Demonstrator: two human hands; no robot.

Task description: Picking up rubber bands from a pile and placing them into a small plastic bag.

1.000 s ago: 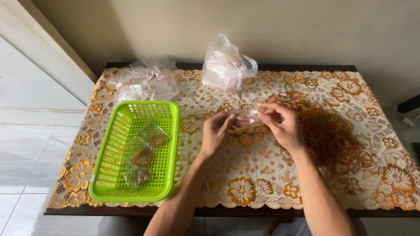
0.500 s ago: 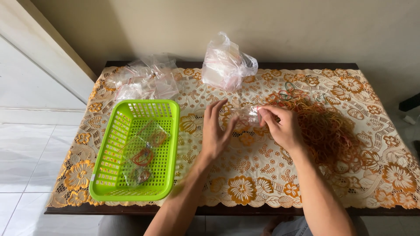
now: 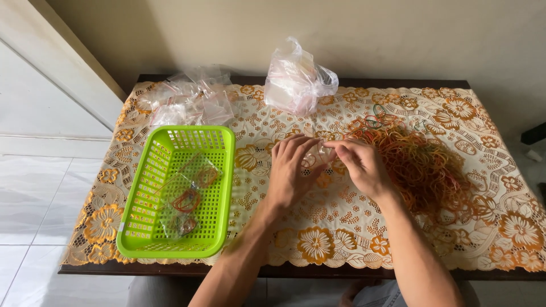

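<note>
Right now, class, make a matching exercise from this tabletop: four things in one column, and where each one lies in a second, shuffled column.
Things:
1. green basket
2. pile of rubber bands
3. tied white plastic bag
4. small clear bag

Places:
A. pinched between the left hand and right hand
B. back middle of the table
C. left part of the table, small filled bags inside
D. right of the hands, spread on the cloth

Pairs: 1-C, 2-D, 3-B, 4-A

Both hands (image 3: pixel 327 165) together, fingertips pinched.
</note>
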